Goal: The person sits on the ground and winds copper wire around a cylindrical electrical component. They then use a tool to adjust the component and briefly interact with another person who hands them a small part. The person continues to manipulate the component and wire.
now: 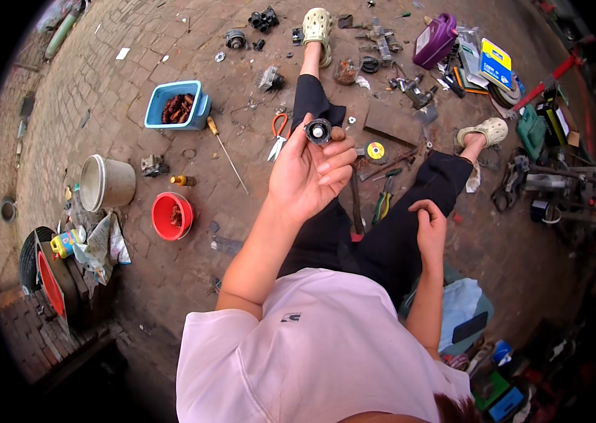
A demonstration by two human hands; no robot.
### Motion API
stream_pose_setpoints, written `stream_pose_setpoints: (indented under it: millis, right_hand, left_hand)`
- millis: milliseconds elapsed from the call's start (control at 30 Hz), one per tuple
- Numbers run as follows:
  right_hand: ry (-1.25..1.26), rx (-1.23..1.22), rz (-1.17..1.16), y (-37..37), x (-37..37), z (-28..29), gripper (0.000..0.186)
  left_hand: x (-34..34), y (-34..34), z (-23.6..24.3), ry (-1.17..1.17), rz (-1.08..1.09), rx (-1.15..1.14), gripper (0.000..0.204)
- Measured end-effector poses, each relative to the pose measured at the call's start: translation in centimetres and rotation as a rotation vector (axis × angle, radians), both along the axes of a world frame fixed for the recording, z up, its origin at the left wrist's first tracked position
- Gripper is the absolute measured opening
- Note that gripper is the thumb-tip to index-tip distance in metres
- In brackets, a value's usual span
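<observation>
My left hand (312,168) is raised in front of me with the palm turned up, its fingers closed around a small black round part (318,131) with a pale centre. The part's far side is hidden by the hand. Over my right thigh hangs my right hand (430,224), loosely bent with its fingers apart and holding nothing. Orange-handled scissors (279,135) lie on the ground left of my raised hand. Between my legs are a yellow disc (375,151) and yellow-green pliers (383,202).
At the left stand a blue basin (205,107) with reddish-brown pieces, a red bucket (160,220) and a pale bucket (118,185). A long screwdriver (229,156) lies near them. Metal parts (384,44) and a purple jug (435,41) are farther ahead; clutter lines the right.
</observation>
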State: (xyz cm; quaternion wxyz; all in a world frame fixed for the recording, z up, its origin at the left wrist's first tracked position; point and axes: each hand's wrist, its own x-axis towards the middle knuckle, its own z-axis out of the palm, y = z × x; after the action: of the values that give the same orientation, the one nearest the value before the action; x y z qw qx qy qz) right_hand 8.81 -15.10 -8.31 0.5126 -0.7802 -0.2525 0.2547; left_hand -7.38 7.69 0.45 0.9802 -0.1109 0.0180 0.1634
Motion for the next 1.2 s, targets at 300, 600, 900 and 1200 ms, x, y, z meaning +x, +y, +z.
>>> stream_pose_setpoints:
  millis: [300, 600, 900, 1200]
  right_hand:
    - [0.001, 0.001, 0.015, 0.6, -0.3, 0.4, 0.019]
    - [-0.017, 0.004, 0.033, 0.5, -0.1, 0.1, 0.019]
    - [0.001, 0.010, 0.039, 0.5, -0.2, 0.0, 0.019]
    - [-0.043, -0.023, 0.006, 0.2, -0.3, 0.7, 0.019]
  left_hand:
    - [0.6, -0.1, 0.3, -0.043, -0.014, 0.051, 0.045]
    - [0.7, -0.4, 0.6, -0.023, 0.013, 0.187, 0.046]
    - [1.4, -0.7, 1.1, 0.295, 0.104, 0.390, 0.054]
    - [3.3, -0.5, 4.0, 0.450, 0.580, 1.245, 0.046]
